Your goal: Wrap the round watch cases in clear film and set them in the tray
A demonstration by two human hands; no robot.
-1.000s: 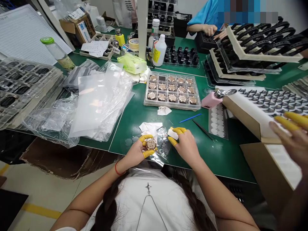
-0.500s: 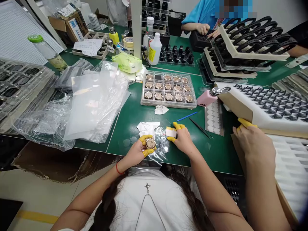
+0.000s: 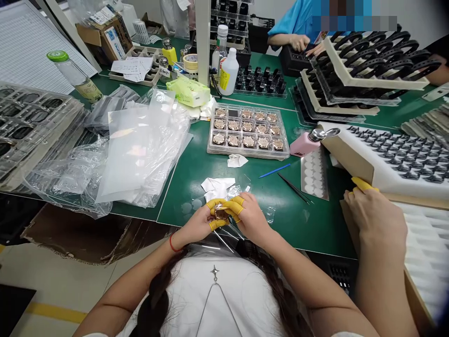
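In my left hand (image 3: 201,220), fingers closed, is a rose-gold watch case (image 3: 220,213), held low over the table's front edge. My right hand (image 3: 247,217) has come up to it, its finger-cotted fingers bent over the watch's right side and partly covering it. Whether a small item is also tucked in the right fingers is hidden. Yellow finger cots cover fingertips on both hands. Crumpled white tissue (image 3: 217,187) lies just beyond, with clear film (image 3: 234,191) beside it. Farther back sits a clear tray (image 3: 247,152) of similar watch cases.
Black tweezers (image 3: 294,188), a blue stick (image 3: 274,171) and a sheet of round stickers (image 3: 314,175) lie right. A pink pump bottle (image 3: 304,144) stands behind. Another person's hand (image 3: 372,210) grips a carton at right. Plastic bags (image 3: 140,154) cover the left side.
My right hand has moved left from the small white-and-yellow block to the watch. The block no longer shows on the table. The watch's engraved back is now partly covered and tilted.
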